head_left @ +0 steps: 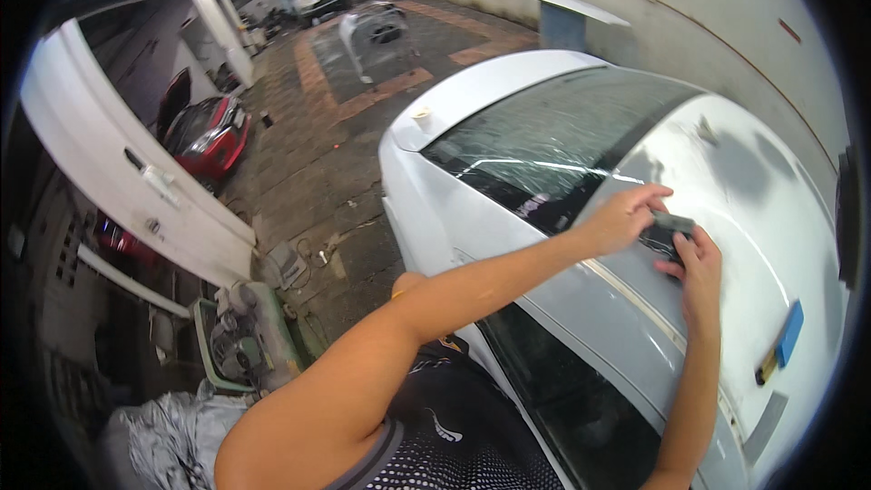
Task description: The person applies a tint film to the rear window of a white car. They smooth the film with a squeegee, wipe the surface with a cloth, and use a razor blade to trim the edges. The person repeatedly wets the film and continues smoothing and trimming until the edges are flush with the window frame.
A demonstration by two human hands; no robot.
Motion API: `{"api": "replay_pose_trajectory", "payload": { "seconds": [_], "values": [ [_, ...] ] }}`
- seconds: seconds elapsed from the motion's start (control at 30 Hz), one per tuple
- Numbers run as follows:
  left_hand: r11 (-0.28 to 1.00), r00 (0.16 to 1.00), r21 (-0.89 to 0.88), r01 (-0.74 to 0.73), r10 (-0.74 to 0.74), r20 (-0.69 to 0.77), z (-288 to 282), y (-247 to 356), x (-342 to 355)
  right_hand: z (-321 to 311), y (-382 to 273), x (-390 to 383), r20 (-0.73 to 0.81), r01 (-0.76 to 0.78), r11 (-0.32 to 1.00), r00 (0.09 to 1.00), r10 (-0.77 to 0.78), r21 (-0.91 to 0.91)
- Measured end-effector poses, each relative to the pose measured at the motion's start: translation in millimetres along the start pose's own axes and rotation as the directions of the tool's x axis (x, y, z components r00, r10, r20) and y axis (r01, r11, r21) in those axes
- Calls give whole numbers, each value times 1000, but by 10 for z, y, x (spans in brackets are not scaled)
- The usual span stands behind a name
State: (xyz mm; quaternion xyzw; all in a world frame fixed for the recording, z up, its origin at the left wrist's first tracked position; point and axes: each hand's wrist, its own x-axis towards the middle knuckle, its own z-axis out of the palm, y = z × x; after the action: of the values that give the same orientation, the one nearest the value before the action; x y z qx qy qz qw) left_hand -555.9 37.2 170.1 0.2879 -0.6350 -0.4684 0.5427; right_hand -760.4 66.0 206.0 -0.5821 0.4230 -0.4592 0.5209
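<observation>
Over the white and grey car roof [739, 245], both my hands are at a small dark block [670, 229] with a grey-green top layer, its exact kind not plain. My right hand [700, 277] grips its right side between thumb and fingers. My left hand [626, 220] is at its left end, fingers bent and touching it, with one finger stretched out over the roof. To the right on the roof lie a blue block [791, 334], a small black and yellow tool [769, 367] and a grey flat strip [768, 425]. Dull grey patches mark the roof paint.
The car's rear window [553, 141] and trunk lid, bearing a tape roll [421, 116], lie ahead. A green-framed machine [245, 336] stands on the floor left of me. A white panel [136, 154] rises behind it. A red car [204, 132] is farther off; a wall [708, 0] runs at right.
</observation>
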Motion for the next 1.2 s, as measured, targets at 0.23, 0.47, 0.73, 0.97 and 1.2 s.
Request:
{"api": "replay_pose_trajectory", "payload": {
  "seconds": [0.23, 0.47, 0.73, 0.97, 1.2],
  "values": [
    [948, 997, 313, -50, 27, 78, -20, 259, -27, 3, -6, -1, 15, 47, 990, 999, -45, -135],
    [929, 999, 369, -35, 39, -4, -34, 326, -141, 73, -9, -28, 53, 12, 996, 999, -7, -87],
    [948, 983, 316, -33, 87, -160, 22, 283, -218, 151, 4, -56, 61, -27, 995, 998, 33, -93],
    [975, 902, 186, -119, 184, -390, 349, 62, -264, 70, 100, -12, -110, 7, 1000, 994, -8, -8],
    [651, 885, 736, -187, 437, -162, 396, 48, -422, 176, 232, 13, -109, -113, 991, 987, 121, 75]
  ]
}}
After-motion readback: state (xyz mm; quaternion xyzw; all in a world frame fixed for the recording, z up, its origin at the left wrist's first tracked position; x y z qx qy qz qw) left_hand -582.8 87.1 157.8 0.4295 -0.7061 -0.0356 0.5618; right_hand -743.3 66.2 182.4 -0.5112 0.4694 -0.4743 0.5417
